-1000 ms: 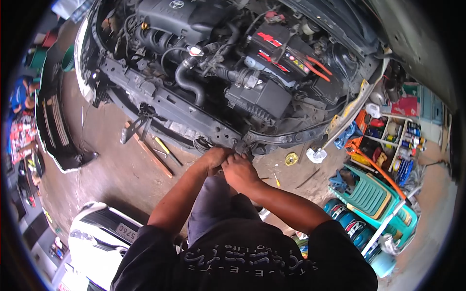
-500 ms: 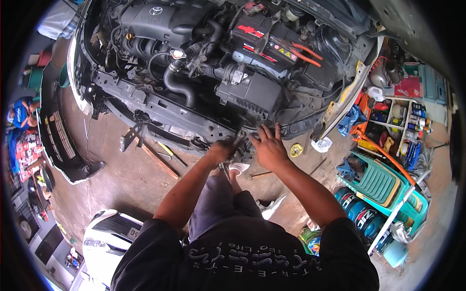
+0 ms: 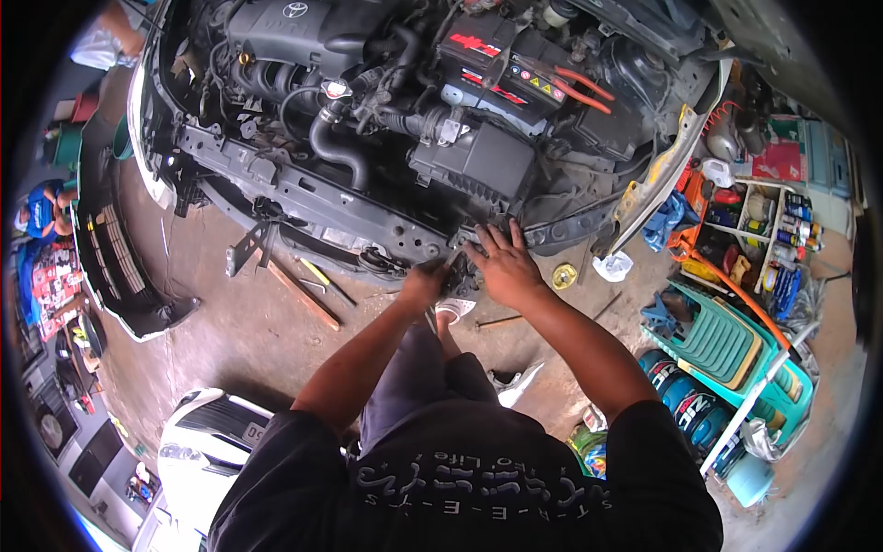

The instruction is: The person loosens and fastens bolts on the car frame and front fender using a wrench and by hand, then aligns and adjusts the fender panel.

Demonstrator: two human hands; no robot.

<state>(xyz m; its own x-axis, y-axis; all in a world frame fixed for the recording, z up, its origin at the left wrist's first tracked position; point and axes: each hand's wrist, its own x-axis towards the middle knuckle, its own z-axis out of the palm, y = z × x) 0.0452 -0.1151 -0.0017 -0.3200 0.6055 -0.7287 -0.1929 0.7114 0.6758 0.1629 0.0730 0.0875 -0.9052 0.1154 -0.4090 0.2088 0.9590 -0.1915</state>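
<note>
Closed around a metal hand tool point(image 3: 452, 258), my left hand point(image 3: 423, 285) is at the right end of the car's dark front crossmember point(image 3: 313, 204). The tool's exact kind is unclear; its jaw end shows above my fist and a bit of its handle below. Just to the right, my right hand point(image 3: 507, 269) lies with fingers stretched over the front corner of the body frame. Beyond my fingers sits the black air filter box point(image 3: 478, 166). The small part between my hands is mostly hidden.
Orange-handled pliers point(image 3: 584, 90) lie by the battery point(image 3: 501, 74). A removed bumper point(image 3: 115, 258) rests on the floor at left, with a wooden bar point(image 3: 303, 294) nearer. Green stools point(image 3: 717, 345) and a bottle shelf point(image 3: 745, 230) stand right. Another person's hand point(image 3: 131, 41) shows top left.
My right hand has shifted slightly left, toward my left hand, and the tool shows less. Another person's hand has come into view at the upper left.
</note>
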